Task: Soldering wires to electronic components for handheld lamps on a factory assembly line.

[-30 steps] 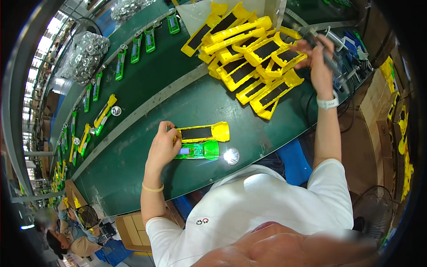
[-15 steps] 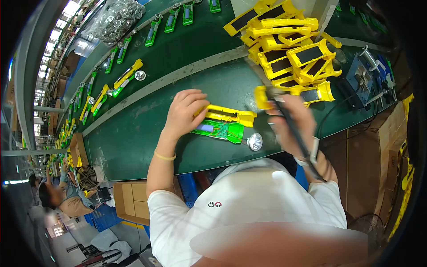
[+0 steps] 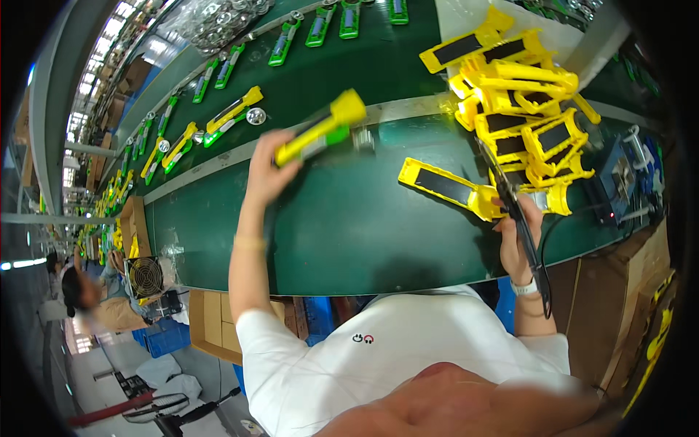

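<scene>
My left hand [image 3: 269, 169] is closed around one end of a flashlight body [image 3: 314, 136], yellow half on the upper side and green half below, slightly smeared by motion. It is raised over the bench, with a blurred silvery reflector [image 3: 363, 140] near its wide end. In my right hand [image 3: 520, 251] is a long black tool that looks like a soldering iron [image 3: 523, 227], its cord trailing toward my forearm. The fingertips of that hand are at the wide end of a yellow shell [image 3: 445, 187] with a dark panel; whether they also grip the shell is hard to see.
A heap of yellow shells [image 3: 526, 109] stands at the right of the green bench [image 3: 349, 240]. Beyond it is a blue soldering stand [image 3: 616, 182]. Green flashlight halves [image 3: 285, 42] line the far strip, near a bag of reflectors [image 3: 218, 22]. A fan [image 3: 145, 277] sits left; another person [image 3: 109, 298] works farther off.
My left hand has lifted the flashlight body and carried it away to the far left, its halves now together. My right hand has moved right, and a yellow shell now lies beside it.
</scene>
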`<act>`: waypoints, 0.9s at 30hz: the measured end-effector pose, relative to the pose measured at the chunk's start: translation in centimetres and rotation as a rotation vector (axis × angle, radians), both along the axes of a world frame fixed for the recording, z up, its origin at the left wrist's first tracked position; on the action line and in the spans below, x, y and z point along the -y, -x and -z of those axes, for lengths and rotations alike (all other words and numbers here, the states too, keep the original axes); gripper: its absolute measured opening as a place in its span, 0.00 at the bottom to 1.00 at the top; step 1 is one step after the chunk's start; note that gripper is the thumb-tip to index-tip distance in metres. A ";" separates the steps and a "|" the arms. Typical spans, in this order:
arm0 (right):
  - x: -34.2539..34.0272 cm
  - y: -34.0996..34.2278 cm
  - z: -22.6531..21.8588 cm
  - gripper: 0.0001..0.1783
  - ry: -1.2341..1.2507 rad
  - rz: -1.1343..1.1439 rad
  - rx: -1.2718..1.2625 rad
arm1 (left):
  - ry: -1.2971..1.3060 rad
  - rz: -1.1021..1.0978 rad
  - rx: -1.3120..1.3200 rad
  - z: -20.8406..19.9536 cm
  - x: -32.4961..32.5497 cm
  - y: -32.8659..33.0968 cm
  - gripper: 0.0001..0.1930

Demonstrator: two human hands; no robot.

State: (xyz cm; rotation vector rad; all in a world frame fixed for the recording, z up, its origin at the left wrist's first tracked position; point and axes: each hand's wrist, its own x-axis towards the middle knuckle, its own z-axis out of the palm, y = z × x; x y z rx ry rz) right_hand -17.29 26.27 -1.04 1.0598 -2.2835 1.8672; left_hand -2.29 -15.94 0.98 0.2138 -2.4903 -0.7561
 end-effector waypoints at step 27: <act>4.3 -0.9 3.4 0.21 0.189 -0.313 0.413 | -0.291 -0.061 0.211 -3.3 6.9 12.7 0.28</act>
